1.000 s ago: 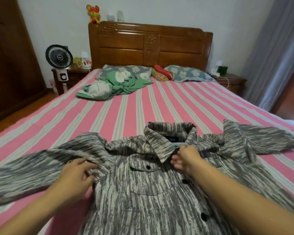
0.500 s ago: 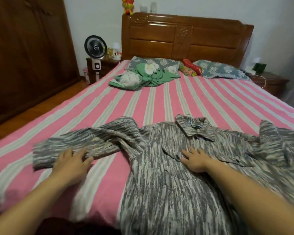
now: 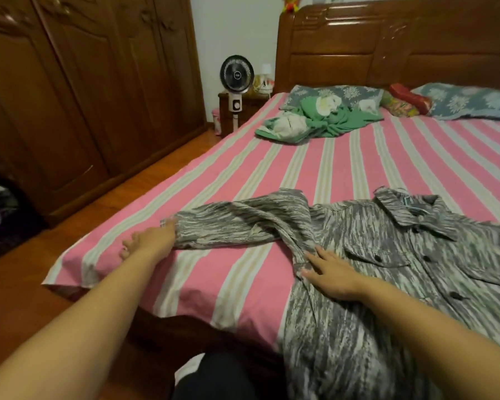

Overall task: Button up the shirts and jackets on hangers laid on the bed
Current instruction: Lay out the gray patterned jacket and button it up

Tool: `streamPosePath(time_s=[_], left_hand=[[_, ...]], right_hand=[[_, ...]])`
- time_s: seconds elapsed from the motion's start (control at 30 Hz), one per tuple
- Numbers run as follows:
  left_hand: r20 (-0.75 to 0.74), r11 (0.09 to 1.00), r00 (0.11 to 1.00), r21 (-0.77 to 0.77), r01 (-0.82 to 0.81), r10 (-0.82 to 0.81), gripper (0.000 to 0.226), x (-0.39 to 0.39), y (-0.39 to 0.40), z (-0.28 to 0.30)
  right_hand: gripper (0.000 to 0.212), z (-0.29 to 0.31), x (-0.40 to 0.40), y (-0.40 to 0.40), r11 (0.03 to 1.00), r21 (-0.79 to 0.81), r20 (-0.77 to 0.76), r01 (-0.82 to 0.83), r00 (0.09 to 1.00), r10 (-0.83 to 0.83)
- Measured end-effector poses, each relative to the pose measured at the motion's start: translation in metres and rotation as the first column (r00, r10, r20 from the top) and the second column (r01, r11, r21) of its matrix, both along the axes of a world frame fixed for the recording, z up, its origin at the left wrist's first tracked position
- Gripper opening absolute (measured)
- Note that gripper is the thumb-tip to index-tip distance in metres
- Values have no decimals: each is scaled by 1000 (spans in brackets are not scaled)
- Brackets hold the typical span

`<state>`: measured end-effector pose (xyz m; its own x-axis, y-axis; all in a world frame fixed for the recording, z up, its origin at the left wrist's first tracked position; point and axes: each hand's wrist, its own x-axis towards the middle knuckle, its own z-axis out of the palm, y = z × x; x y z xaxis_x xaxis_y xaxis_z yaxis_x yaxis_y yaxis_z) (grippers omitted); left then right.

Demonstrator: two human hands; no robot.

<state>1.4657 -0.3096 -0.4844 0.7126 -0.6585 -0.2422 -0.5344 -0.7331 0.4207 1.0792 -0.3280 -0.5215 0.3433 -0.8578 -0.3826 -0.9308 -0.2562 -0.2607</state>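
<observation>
Sliding left hand [image 3: 149, 241] to sleeve cuff [image 3: 172, 230]

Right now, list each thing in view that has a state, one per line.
grey shirt: flat on the bed, front buttoned
sleeve: stretched out to the side, wrinkled
left hand: gripping the sleeve cuff
right hand: open, palm flat on the shirt
wardrobe: doors closed
green garment: crumpled by the pillows
</observation>
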Motion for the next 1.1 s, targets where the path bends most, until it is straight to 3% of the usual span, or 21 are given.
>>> streamPosePath(time_s=[0.1,0.17,0.23,0.3,0.33,0.37,0.4,0.47,0.5,0.53,0.6,0.67,0.7,0.77,0.8,0.87,0.9,0.97,1.03,1.1], left_hand=[[-142,978,987,-202,48,-78,39,-28,-17,21],[-294,926,954,-372,-60,-56,34,-50,-37,56],[-234,772,965,-632,-60,-117,27,-90,-47,107],[-69,594,967,-799,95,-247,10,-156,-44,166],[9,469,924,-860,202,-381,10,-198,-39,194],[100,312,836,-898,309,-540,12,-241,-29,216],[188,163,692,-898,409,-697,12,-282,-16,232],[282,-63,335,-841,538,-899,32,-345,4,238],[287,-103,210,-783,614,-935,46,-368,12,231],[288,-97,152,-696,712,-946,57,-381,12,212],[318,-11,144,-439,899,-937,72,-389,3,150],[382,132,162,-103,986,-910,86,-375,-7,71],[371,220,190,38,975,-909,90,-362,-11,32],[300,404,340,183,896,-891,92,-329,-21,-30],[278,499,447,161,851,-851,92,-316,-23,-43],[298,603,563,54,796,-771,83,-305,-20,-46],[338,600,558,26,799,-758,69,-304,-19,-39],[470,536,444,75,841,-763,36,-302,-18,-19],[623,499,319,134,856,-714,25,-288,-17,-3],[684,535,269,208,819,-678,26,-271,-16,9]], right_hand=[[70,36,-10,10,992,122,243,41,967,-71],[63,63,-22,13,965,197,456,171,855,-245],[61,100,-40,14,920,264,624,291,675,-393],[60,138,-67,11,872,367,774,324,414,-479],[62,158,-83,12,858,401,835,320,259,-486],[65,178,-103,15,857,420,880,298,98,-465],[69,198,-123,20,865,420,905,274,-59,-421],[75,226,-170,36,850,420,884,319,-353,-305],[74,227,-196,47,798,451,850,400,-463,-249],[66,222,-222,62,747,496,807,443,-554,-207],[55,177,-271,92,620,601,737,505,-650,-185],[73,102,-317,122,353,693,721,629,-600,-346],[67,69,-334,135,265,704,691,659,-548,-471],[44,27,-349,152,197,656,655,729,-420,-628],[46,19,-353,151,181,602,663,778,-360,-657],[60,24,-354,143,236,465,714,853,-204,-670],[71,28,-354,136,269,383,719,884,-102,-687],[76,42,-344,126,360,235,659,903,124,-742],[58,49,-328,127,481,112,599,870,327,-731],[27,41,-321,127,624,-49,491,780,563,-665]])
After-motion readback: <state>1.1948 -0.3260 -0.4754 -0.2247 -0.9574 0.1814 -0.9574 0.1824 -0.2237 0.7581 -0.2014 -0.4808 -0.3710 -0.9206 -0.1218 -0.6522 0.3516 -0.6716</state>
